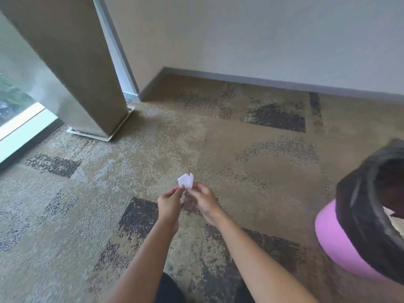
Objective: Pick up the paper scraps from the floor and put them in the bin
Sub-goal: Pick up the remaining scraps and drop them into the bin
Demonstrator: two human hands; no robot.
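Paper scrap (185,181): one, white, held above the carpet (218,149), centre.
Left hand (170,204): pinches the scrap's lower left edge.
Right hand (204,201): pinches its lower right edge.
Bin (341,243): one, pink, black liner, near right, well apart.
Risk: light scrap may slip or drift short of the bin during transfer.
Other scraps: none visible on the floor.

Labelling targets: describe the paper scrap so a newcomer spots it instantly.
Start at the pink bin with the black liner at the right edge, then look left to both hands above the carpet. The paper scrap is the small white piece pinched between their fingertips.
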